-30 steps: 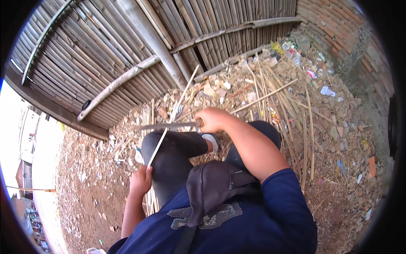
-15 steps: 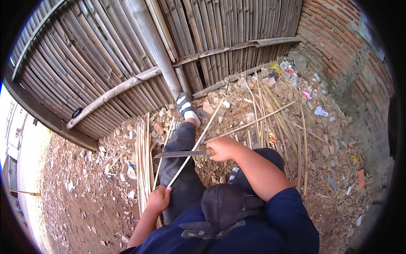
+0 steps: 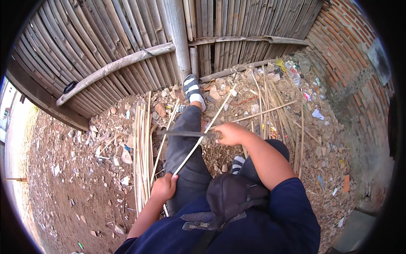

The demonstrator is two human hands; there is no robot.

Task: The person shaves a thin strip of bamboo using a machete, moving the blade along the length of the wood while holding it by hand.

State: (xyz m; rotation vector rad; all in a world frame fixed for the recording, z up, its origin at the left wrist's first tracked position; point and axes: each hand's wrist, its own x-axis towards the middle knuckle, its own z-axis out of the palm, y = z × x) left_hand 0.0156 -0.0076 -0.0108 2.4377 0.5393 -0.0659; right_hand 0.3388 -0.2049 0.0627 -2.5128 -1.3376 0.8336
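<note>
Read 12 o'clock as straight ahead of you. Your right hand (image 3: 231, 133) is closed around the handle of the knife (image 3: 182, 133). The blade points to 9 o'clock and crosses the pale strip (image 3: 192, 149); contact between blade and strip cannot be confirmed from this view. Your left hand (image 3: 165, 187) is closed on the near end of the strip, thumb uppermost. From that hand the strip runs to 1 o'clock, passing above your left leg (image 3: 177, 151); its far end projects beyond the blade.

At 11 o'clock from your left hand, a bundle of strips (image 3: 141, 148) lies lengthwise beside the leg. At 11 o'clock from your right hand is your left sandal (image 3: 191, 86), near the foot of the fence post (image 3: 181, 42). At 6 o'clock from the same hand is the dark pouch (image 3: 226, 194) on your front.

At 2 o'clock, well apart from the knife, loose strips lie on the stony ground (image 3: 101, 194). Farther out in that direction stands the brick wall (image 3: 351, 46). The slatted fence (image 3: 120, 29) spans from 10 to 1 o'clock.
</note>
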